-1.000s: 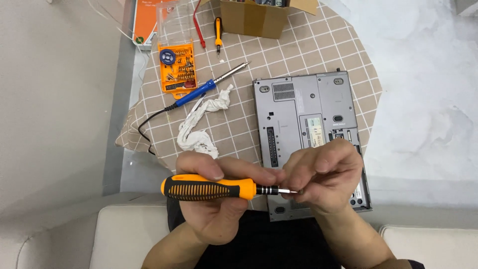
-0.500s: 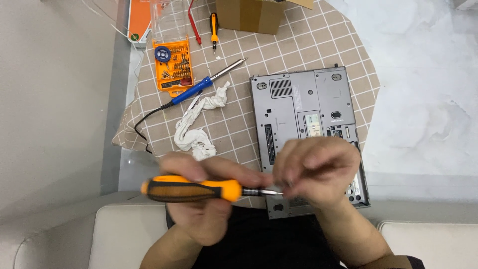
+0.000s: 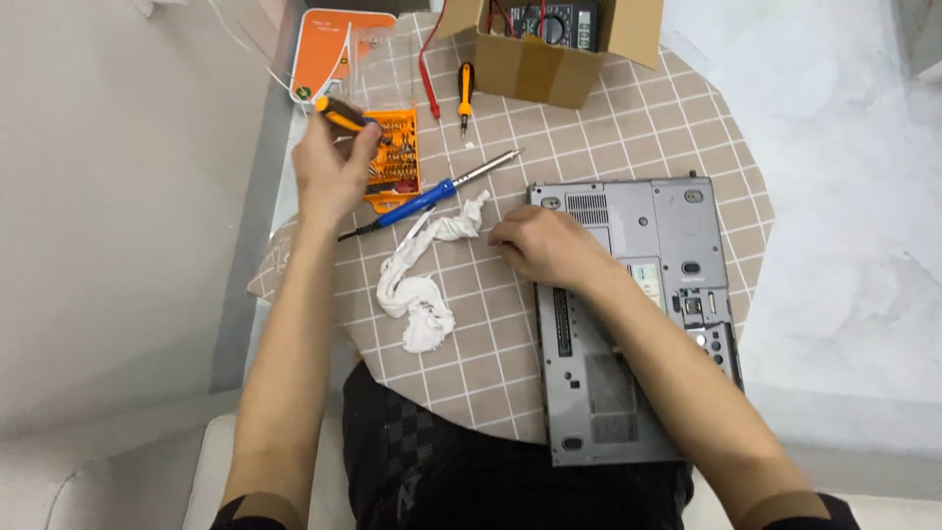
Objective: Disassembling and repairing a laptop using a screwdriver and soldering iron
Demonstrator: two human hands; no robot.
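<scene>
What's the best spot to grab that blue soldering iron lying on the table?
Grip the soldering iron by its blue handle, coming from above, fingers across it. It lies flat and slanted between the orange bit case and white rag; its bare metal tip points up-right, the cord trails lower-left.

Left hand (image 3: 332,167) grips orange screwdriver (image 3: 341,115) over orange bit case (image 3: 392,157). Right hand (image 3: 543,245) rests curled on upturned grey laptop (image 3: 638,324), at its left edge. Blue soldering iron (image 3: 432,196) and white rag (image 3: 420,285) lie between hands on checked cloth (image 3: 491,324). Cardboard box (image 3: 549,49) behind.
</scene>
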